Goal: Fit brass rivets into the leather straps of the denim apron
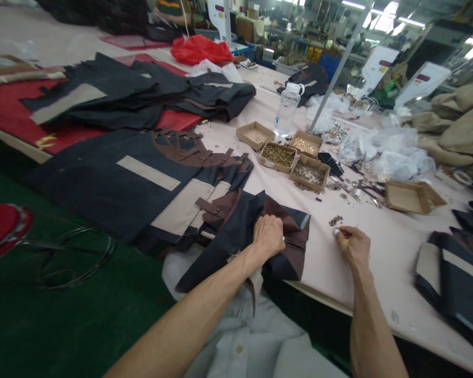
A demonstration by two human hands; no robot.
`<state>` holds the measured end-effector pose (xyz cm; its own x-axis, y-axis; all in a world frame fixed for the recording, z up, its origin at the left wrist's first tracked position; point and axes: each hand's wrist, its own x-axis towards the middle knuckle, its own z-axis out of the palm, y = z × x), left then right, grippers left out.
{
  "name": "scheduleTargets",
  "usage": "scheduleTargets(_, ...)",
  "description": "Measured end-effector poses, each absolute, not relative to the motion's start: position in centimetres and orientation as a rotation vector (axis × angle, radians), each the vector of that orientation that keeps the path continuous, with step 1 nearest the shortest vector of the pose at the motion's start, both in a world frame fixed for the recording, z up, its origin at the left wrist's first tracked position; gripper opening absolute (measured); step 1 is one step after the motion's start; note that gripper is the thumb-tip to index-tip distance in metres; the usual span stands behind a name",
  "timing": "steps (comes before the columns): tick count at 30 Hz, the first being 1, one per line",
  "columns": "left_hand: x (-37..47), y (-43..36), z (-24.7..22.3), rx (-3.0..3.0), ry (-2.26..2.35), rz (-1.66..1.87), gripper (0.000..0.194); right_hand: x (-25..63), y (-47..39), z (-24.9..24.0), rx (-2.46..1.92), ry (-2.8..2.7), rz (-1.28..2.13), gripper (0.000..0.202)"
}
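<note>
My left hand (268, 235) is closed on a dark fabric piece (236, 231) with brown trim, bunched at the table's front edge. Part of that piece hangs over my lap. To the right, my right hand (353, 245) has its fingers pinched together just above the tabletop, beside a small pile of metal studs (335, 220). A white wrap covers one of its fingertips. Whatever lies between those fingers is too small to make out. Left of my left hand, more dark panels (114, 178) with beige patches and brown straps lie overlapped.
Cardboard trays of small metal parts (278, 155) stand mid-table near a clear water bottle (287, 110). Farther right are plastic bags (394, 152), another cardboard tray (410, 197) and folded dark pieces (457, 278). A metal pole (341, 65) rises behind. A red stool (2, 231) stands left.
</note>
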<state>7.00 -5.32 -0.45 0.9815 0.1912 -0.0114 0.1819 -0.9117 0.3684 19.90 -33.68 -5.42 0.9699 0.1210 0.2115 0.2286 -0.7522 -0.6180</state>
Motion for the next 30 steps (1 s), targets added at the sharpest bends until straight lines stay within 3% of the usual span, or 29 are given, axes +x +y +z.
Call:
scheduleTargets(4,7.3,-3.7,-0.1,2.634,0.164,-0.219,0.02,20.9,-34.5,-6.0,-2.598,-0.338,-0.161,0.04)
scheduleTargets(8,6.7,-2.0,0.2,2.532,-0.06,-0.349,0.037,19.8,-33.5,-4.9,-2.843,-0.416,-0.179,0.037)
scheduleTargets(16,6.0,-1.7,-1.1,2.421,-0.067,-0.196,0.042,12.3,-24.8,-2.7,-2.3,-1.072,0.158,0.021)
scheduleTargets(23,5.7,-1.5,-1.5,2.413,-0.066,-0.152,0.042,12.2,-23.0,-5.4,-2.358,-1.149,0.175,0.022)
scheduleTargets(30,5.8,-1.3,-1.5,2.379,-0.041,-0.149,0.041,12.4,-22.1,-4.3,-2.328,-1.028,0.335,0.023)
